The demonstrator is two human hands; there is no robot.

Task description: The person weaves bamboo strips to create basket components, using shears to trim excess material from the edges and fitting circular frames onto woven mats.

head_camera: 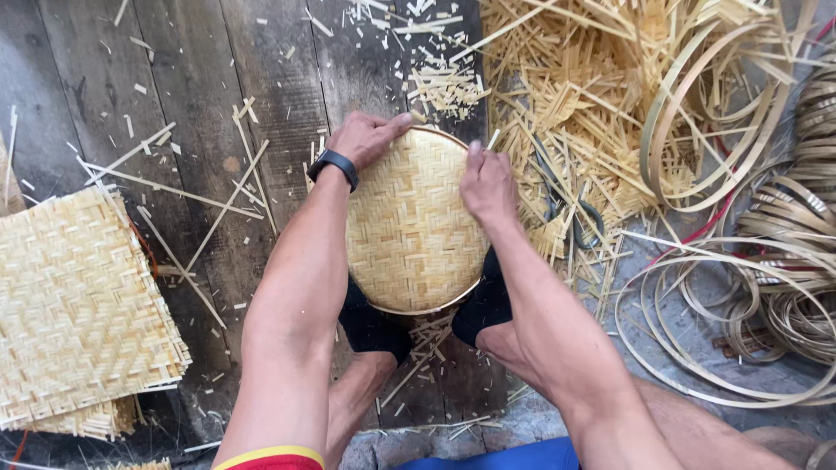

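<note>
Looking down on dark wooden floorboards (174, 70) littered with bamboo splinters, a stack of woven mats (78, 313) left, loose strips (592, 96) and coiled hoops (749, 261) right. Something dark, maybe shears (566, 209), lies half-buried in the strips. The round woven tray (409, 226) sits between the knees, pale and tightly plaited. Left hand (366, 137) and right hand (488, 183) press curled fingers on its far rim.

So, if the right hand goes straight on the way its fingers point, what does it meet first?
The right hand points up over the basket's far rim; first comes probably the small heap of cut bamboo bits on the wooden floor.
</note>
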